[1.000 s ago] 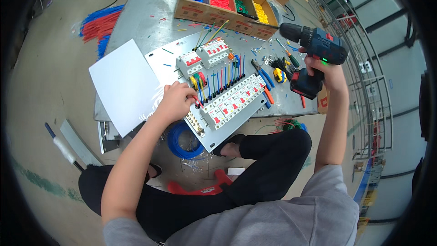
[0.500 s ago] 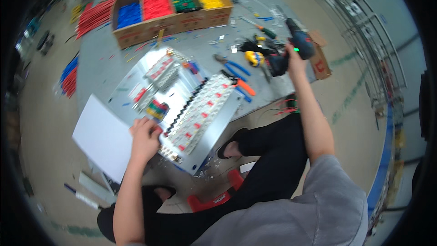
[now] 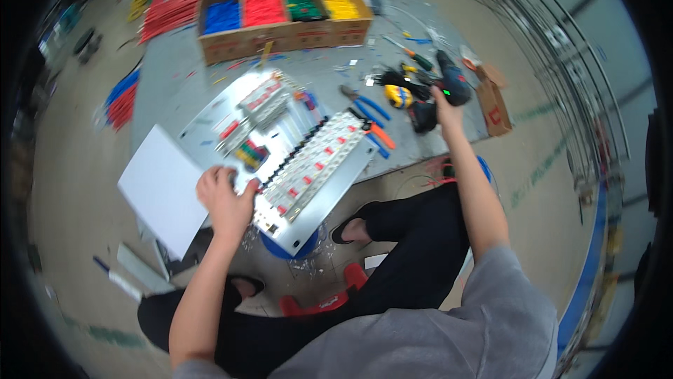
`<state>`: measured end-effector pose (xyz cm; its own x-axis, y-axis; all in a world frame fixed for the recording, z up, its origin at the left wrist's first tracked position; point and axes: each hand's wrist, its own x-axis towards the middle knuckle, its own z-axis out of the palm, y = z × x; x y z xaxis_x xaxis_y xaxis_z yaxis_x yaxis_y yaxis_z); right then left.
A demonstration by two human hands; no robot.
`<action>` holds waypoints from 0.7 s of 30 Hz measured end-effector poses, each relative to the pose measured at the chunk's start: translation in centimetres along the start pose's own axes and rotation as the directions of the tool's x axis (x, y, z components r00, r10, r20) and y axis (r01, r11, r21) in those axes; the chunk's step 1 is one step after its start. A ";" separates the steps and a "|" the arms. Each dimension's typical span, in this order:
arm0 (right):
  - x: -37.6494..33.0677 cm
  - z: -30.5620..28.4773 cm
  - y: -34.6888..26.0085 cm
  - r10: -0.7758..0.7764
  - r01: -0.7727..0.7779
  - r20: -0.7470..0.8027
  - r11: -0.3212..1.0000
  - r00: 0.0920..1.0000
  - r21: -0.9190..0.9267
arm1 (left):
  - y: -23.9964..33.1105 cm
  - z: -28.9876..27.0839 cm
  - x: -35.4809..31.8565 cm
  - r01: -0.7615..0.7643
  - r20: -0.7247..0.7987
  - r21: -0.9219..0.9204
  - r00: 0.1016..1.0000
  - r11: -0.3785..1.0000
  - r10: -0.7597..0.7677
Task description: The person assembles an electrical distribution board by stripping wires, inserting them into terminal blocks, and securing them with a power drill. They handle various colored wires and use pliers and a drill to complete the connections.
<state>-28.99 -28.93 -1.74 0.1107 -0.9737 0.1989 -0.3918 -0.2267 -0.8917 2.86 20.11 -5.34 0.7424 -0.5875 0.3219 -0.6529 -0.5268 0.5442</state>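
"On the right of the surface [image 3: 162, 81], as the head view has it, what's changed since a second ago?"

"The drill [image 3: 456, 83]. It was raised; now it's lower, just beyond the yellow tape measure [image 3: 398, 96] and the pliers [image 3: 371, 107], toward the right. The right hand [image 3: 446, 109] seems wrapped round its grip. Whether the drill rests on the surface, I can't tell."

"And the left hand [image 3: 228, 205]?"

"It was pinching something red at the near end of the breaker row [image 3: 308, 177]. Now the thumb stands apart from the fingers, close to that end. Whether it's grasping anything, the blur hides."

"Where's the metal panel [image 3: 341, 186]?"

"On the surface, its near corner jutting past the near edge, between the white sheet [image 3: 165, 190] on the left and the drill on the right. The divided box [image 3: 280, 34] stands beyond it."

"Meaning what for the work?"

"Driving is paused, I'd judge: the drill's nose is well apart from the breaker row."
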 end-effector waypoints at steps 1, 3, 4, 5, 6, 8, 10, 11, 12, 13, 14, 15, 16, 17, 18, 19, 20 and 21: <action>-1.0 0.7 -1.2 0.151 -0.148 0.086 0.988 0.985 -0.038 | -0.7 -0.8 -0.4 0.033 -0.040 0.050 0.999 0.998 -0.031; -0.8 -3.1 -0.3 0.193 -0.209 0.199 0.976 0.961 0.061 | -0.3 0.2 -0.8 0.048 -0.022 -0.016 0.999 0.999 -0.048; -1.5 -3.0 -0.9 0.248 -0.266 0.253 0.963 0.935 0.041 | -0.7 0.0 -1.3 0.023 -0.023 -0.023 0.999 0.999 -0.024; -2.1 -2.8 -1.8 0.302 -0.320 0.296 0.947 0.906 0.013 | -1.0 0.1 -1.8 -0.006 -0.021 -0.035 1.000 0.999 0.006; -2.2 -2.7 -2.1 0.291 -0.307 0.306 0.952 0.907 0.006 | -1.0 0.8 -1.7 -0.022 -0.056 -0.068 0.998 0.997 0.018; -2.2 -2.9 -2.0 0.276 -0.287 0.303 0.958 0.912 -0.008 | -1.0 2.0 -1.4 0.014 -0.056 -0.152 0.998 0.988 -0.023; -1.4 -4.5 -1.4 0.312 -0.280 0.305 0.949 0.900 -0.147 | 0.0 2.5 -0.9 -0.001 -0.057 -0.217 0.998 0.976 -0.011; -1.5 -3.9 -1.5 0.334 -0.276 0.324 0.938 0.885 -0.211 | 0.0 2.3 -1.0 0.011 -0.077 -0.220 0.997 0.975 -0.028; -1.7 -4.0 -1.6 0.371 -0.257 0.294 0.897 0.881 -0.361 | 0.1 2.0 -1.2 0.021 -0.095 -0.226 0.995 0.974 -0.043; -2.0 -4.4 -1.7 0.402 -0.238 0.243 0.828 0.883 -0.508 | 0.3 1.8 -1.2 0.010 -0.122 -0.230 0.992 0.973 -0.039; -2.0 -5.1 -1.9 0.378 -0.209 0.208 0.805 0.902 -0.556 | 0.5 2.0 -1.1 -0.006 -0.153 -0.244 0.988 0.970 -0.032; -2.0 -6.5 -2.0 0.350 -0.188 0.159 0.773 0.923 -0.606 | 1.2 2.2 -0.9 -0.029 -0.179 -0.270 0.984 0.963 -0.021; -2.4 -7.9 -1.8 0.137 -0.009 0.171 0.805 0.976 -0.594 | 1.9 2.3 -0.7 0.012 -0.089 -0.313 0.995 0.950 -0.042; -6.0 -3.7 -2.9 -0.021 0.163 0.269 0.840 0.963 -0.518 | 0.2 1.6 -1.3 0.048 -0.097 -0.248 0.993 0.968 -0.074; -7.9 -2.4 -4.3 -0.092 0.225 0.310 0.876 0.946 -0.426 | 0.2 1.5 -1.5 0.061 -0.101 -0.232 0.991 0.971 -0.086; -9.7 -1.1 -5.9 -0.167 0.285 0.343 0.900 0.925 -0.330 | 0.3 1.5 -1.6 0.073 -0.105 -0.219 0.990 0.973 -0.098; -12.6 1.7 -8.6 -0.219 0.350 0.402 0.891 0.889 -0.289 | -0.5 1.5 -2.0 0.166 -0.051 -0.179 0.983 0.970 -0.177; -15.7 3.9 -11.4 -0.269 0.411 0.448 0.875 0.852 -0.256 | -0.5 1.4 -2.2 0.200 -0.068 -0.146 0.975 0.969 -0.211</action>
<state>-22.72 -11.01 3.78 0.6094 -0.7596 0.2271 -0.5308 -0.6037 -0.5948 1.39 20.81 -7.43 0.8721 -0.4199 0.2513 -0.4622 -0.5382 0.7047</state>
